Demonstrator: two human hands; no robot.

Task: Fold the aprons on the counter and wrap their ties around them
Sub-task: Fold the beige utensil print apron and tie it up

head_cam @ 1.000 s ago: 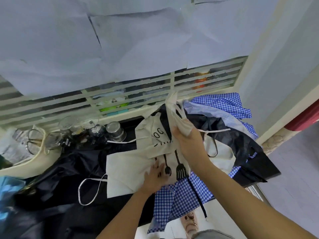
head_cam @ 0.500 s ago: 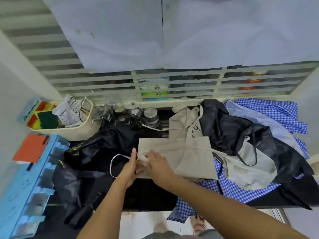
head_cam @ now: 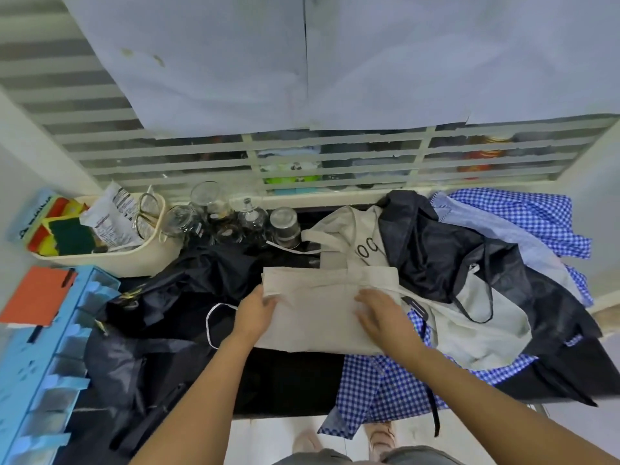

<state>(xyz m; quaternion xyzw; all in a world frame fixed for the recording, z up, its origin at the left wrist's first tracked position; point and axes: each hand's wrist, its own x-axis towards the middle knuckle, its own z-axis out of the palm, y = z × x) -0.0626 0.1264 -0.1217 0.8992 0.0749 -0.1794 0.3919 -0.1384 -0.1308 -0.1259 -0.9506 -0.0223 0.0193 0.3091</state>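
Observation:
A cream apron point(head_cam: 318, 310) with black print lies folded into a rectangle on the dark counter point(head_cam: 288, 380). Its bib runs back toward the window. My left hand point(head_cam: 253, 313) holds the left edge of the fold, thumb on top. On the right part of the fold my right hand point(head_cam: 379, 312) lies flat, fingers spread. A white tie point(head_cam: 211, 325) loops out to the left over black cloth. Black aprons point(head_cam: 446, 260), a grey one point(head_cam: 483, 323) and blue checked ones point(head_cam: 379, 387) are piled to the right.
Glass jars point(head_cam: 231, 219) stand at the back of the counter. A cream tub point(head_cam: 110, 253) with sponges and a packet is at the back left. A blue rack point(head_cam: 43, 370) with an orange card point(head_cam: 37, 297) stands at the left. More black cloth point(head_cam: 161, 313) covers the left counter.
The cream apron went from held up and spread to a flat folded rectangle. My hands moved apart from its left edge; the right hand now lies on the fold's right part.

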